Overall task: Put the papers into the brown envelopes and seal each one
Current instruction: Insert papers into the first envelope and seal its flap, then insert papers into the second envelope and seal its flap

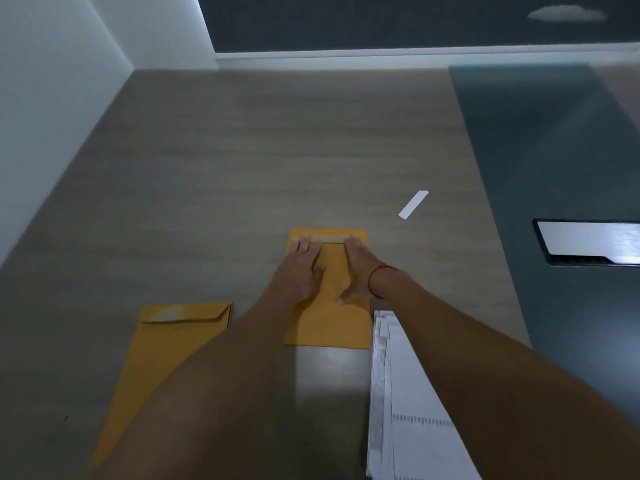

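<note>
A brown envelope (329, 327) lies flat on the wooden table (242, 150), straight ahead in my view. Both hands press on its far end with fingers straight and flat: left hand (303, 268) and right hand (356, 268) side by side, fingertips at the flap. A second brown envelope (166, 358) lies to the left. A stack of white papers (398, 393) sits just right of the first. Farther off lies a white strip (414, 204), near a dark mat (536, 150).
</note>
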Tool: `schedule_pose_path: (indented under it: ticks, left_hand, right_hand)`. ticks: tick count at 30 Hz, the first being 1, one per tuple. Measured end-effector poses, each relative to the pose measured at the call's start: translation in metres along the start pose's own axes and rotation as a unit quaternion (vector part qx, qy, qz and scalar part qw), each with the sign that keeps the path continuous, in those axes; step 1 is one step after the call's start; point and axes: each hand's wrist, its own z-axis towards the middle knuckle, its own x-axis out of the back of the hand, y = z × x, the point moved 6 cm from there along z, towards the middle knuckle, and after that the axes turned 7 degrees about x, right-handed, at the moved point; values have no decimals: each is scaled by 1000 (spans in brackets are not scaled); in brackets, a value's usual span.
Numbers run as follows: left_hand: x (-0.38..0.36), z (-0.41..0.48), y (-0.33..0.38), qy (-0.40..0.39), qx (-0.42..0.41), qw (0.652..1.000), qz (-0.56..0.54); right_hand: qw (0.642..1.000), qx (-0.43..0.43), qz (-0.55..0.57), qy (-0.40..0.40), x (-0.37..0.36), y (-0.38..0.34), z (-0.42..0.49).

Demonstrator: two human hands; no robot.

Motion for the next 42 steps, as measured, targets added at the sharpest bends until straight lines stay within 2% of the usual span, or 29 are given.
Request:
schedule_pose_path:
  ticks: [7, 11, 16, 20, 23, 31, 35, 40, 42]
  left_hand:
    - [32, 84, 17, 12, -16, 998, 56]
    - [39, 101, 20, -1, 1, 997, 71]
    - [53, 74, 25, 24, 23, 996, 85]
    - [67, 20, 9, 41, 108, 991, 63]
    - [77, -30, -5, 74, 136, 988, 22]
    - [85, -163, -109, 97, 232, 968, -1]
    - [88, -200, -160, 102, 270, 957, 2]
    - [80, -215, -215, 82, 305, 948, 29]
    - [69, -217, -233, 64, 311, 948, 22]
  right_hand:
    - [997, -30, -72, -22, 57, 14, 70]
    - [994, -40, -98, -38, 69, 15, 83]
    - [993, -51, -105, -7, 67, -1, 60]
    - [996, -45, -64, 50, 65, -38, 15]
    - [995, -22, -77, 67, 58, -75, -23]
    - [986, 52, -158, 20, -14, -169, -82]
    - [988, 70, -138, 7, -65, -211, -77]
    - [991, 37, -128, -19, -128, -233, -61]
    - [995, -11, -97, 3, -143, -230, -54]
